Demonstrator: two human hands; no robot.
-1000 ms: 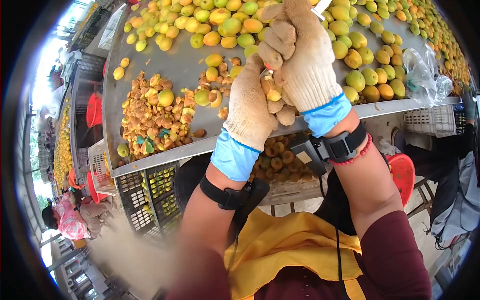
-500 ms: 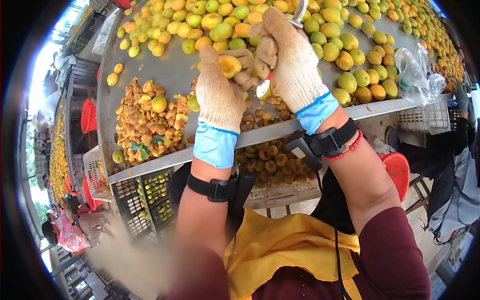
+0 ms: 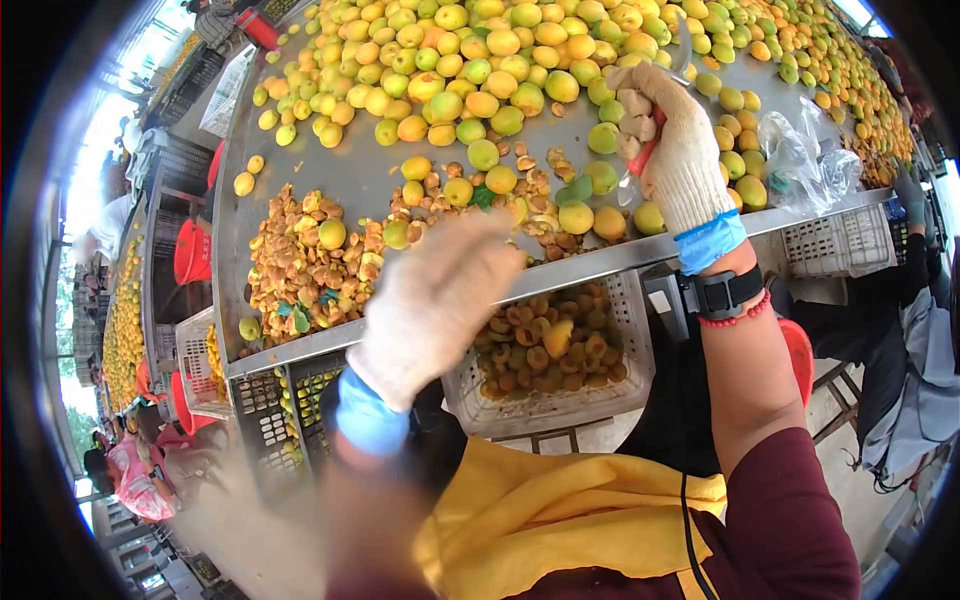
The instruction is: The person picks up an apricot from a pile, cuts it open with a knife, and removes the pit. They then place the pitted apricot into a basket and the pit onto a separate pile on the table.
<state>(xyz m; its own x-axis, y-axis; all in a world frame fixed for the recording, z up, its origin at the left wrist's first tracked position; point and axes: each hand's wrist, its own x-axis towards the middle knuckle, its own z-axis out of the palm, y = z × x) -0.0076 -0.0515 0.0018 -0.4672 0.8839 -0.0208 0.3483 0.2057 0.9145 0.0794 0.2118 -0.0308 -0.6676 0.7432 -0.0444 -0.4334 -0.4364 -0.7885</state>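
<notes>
My right hand (image 3: pixel 680 150), in a white knit glove, is closed around a small knife (image 3: pixel 683 58) with a red handle, blade pointing up, above the yellow-green apricots (image 3: pixel 480 60) on the metal table (image 3: pixel 350 170). Motion blurs my gloved left hand (image 3: pixel 435 300), which hangs over the table's front edge. I cannot make out anything in its fingers. Just right of it, a white crate (image 3: pixel 545 415) under the edge holds pitted apricot halves (image 3: pixel 540 350).
A heap of pits and scraps (image 3: pixel 300 260) lies at the table's front left. A clear plastic bag (image 3: pixel 810 160) sits at the right edge. Dark crates (image 3: pixel 270 400) stand under the table at left, and a red stool (image 3: pixel 805 345) at right. Another person (image 3: pixel 130 465) crouches at lower left.
The two hands, together on one apricot before, have come apart. My left hand swept down to the table edge over the crate, and my right hand moved right and up with the knife.
</notes>
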